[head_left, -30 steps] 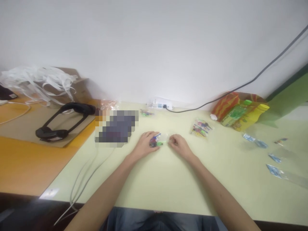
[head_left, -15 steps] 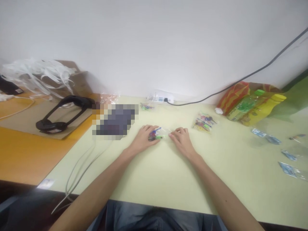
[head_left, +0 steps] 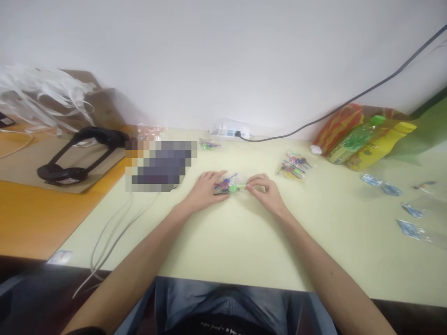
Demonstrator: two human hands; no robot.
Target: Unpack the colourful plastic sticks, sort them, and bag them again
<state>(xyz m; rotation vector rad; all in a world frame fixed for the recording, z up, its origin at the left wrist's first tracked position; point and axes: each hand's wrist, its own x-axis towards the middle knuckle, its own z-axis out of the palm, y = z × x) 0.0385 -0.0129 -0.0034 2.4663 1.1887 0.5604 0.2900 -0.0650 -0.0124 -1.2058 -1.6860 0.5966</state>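
Observation:
A small clear plastic bag of colourful plastic pieces lies on the pale table in front of me. My left hand curves around its left end, fingers behind and thumb in front, holding it. At the bag's right end, a bright green plastic stick sticks out, and my right hand pinches its tip between thumb and fingers. Blue, red and purple pieces show through the film. What exactly they are is too small and blurred to tell.
Another bag of coloured pieces lies at the right, a smaller one at the back. Further right are blue-and-clear packets, a green-capped bottle and a yellow pack. On the left are a pixelated dark device and a black headset.
My right hand has gone from the bag's clear end to pinching a green stick, which now points out to the right. The view has tilted slightly.

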